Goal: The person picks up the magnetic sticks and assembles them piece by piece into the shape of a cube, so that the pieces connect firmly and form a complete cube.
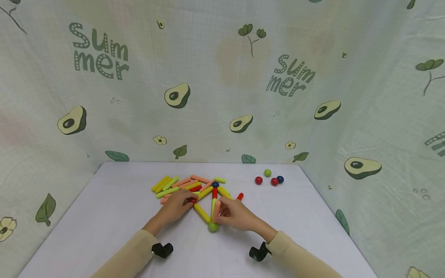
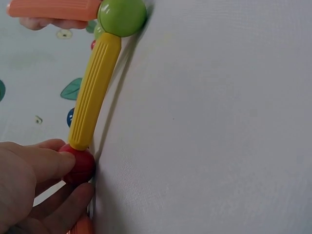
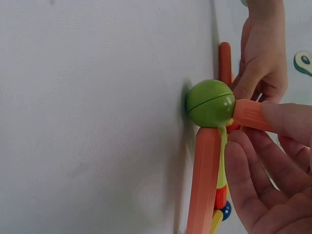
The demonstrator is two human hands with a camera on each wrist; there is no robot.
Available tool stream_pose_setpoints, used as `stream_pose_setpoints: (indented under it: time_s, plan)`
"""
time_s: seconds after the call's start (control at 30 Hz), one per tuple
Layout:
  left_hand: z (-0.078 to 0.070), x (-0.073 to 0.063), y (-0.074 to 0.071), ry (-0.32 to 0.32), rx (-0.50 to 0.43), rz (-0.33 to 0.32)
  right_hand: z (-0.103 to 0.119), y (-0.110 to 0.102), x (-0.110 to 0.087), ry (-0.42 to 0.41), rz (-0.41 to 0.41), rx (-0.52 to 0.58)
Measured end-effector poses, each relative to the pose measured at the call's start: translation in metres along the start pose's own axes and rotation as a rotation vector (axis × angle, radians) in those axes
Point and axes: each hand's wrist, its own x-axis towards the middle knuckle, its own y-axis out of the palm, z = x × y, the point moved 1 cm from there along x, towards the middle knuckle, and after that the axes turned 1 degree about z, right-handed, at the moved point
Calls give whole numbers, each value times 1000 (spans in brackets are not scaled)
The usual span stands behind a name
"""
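Note:
My left hand pinches a red ball between thumb and fingers. A ridged yellow stick runs from that ball to a green ball on the table. My right hand pinches a salmon stick, which rises from the green ball with its end against it. Another salmon stick meets the green ball in the right wrist view; in the head view my right hand hides it. Behind, a blue ball joins a yellow stick and a red stick.
Loose yellow, lime, salmon and red sticks lie piled beyond my left hand. At the back right sit two red balls, a lime ball and a dark blue ball. Printed cloth hangs around the white table.

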Motion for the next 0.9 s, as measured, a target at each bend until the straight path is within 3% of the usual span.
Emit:
stream_pose_setpoints:
  time_s: [0.17,0.3,0.53,0.67,0.9]
  plan:
    - [-5,-4,-2,-12,17,-22,0,0,1,-15,-12,-1]
    - [-18,-8,-6,-6,-44,-52,1,1,0,-6,-25,11]
    - [-53,-14,-13,104,-260,-17,2,5,0,5,-66,61]
    - [-63,-16,-11,151,-288,10,4,12,3,-4,-69,100]
    - [-71,-18,-9,119,-311,-4,4,7,1,-25,-63,57]
